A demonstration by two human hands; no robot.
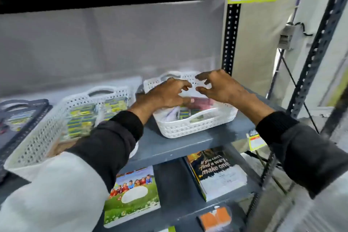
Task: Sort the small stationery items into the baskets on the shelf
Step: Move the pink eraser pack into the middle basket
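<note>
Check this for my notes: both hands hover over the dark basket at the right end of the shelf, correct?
Not quite. The head view shows the left hand and right hand over a white basket, not a dark one. The dark basket sits at the shelf's left end.

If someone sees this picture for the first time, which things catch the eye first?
Two bare hands, the left hand and the right hand, hover with curled fingers over a white basket at the shelf's right end. Left of it stands a larger white basket with yellow-green packets.
</note>
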